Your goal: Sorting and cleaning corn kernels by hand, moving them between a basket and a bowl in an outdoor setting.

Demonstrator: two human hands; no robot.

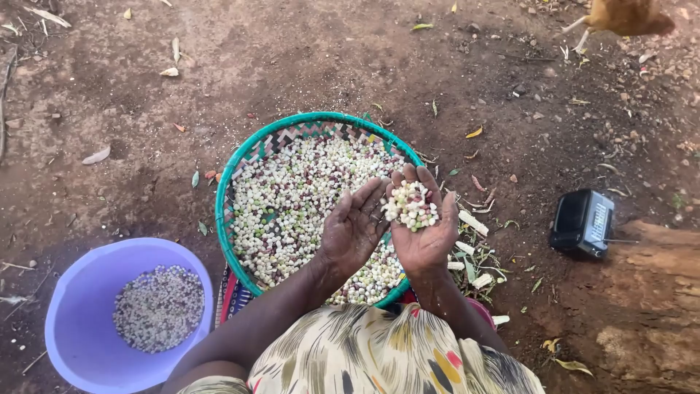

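The right hand (421,233) is cupped palm-up over the near right edge of the green-rimmed woven basket (227,182), cradling a small heap of shelled beans (410,205). The beans look light, hard and apt to roll, best scooped in a hollowed palm. The left hand (354,230) lies open just beside it, holding nothing.

Bare earth lies open beyond the woven basket (240,166) – a purple basin (73,292) crowds its left, a small black radio (581,222) and log (649,292) the right – with a chicken (623,14) at the far edge.
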